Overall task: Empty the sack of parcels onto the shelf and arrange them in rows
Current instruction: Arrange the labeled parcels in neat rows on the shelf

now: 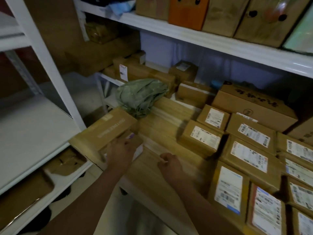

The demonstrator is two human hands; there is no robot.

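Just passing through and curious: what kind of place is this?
Probably a parcel sorting or storage room: white metal shelving, rows of cardboard parcels bearing shipping labels, and a crumpled green sack.

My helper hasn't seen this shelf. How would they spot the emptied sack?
Look at the wooden shelf crowded with brown boxes. Toward its back left lies the sack, just beyond the box under the left hand. It alone is green, soft and crumpled.

To the right of my right hand (pixel 169 164) I count about eleven labelled parcels (pixel 202 137). Under my left hand (pixel 121 150), one long box (pixel 105 131); beyond it, one green sack (pixel 141 96).
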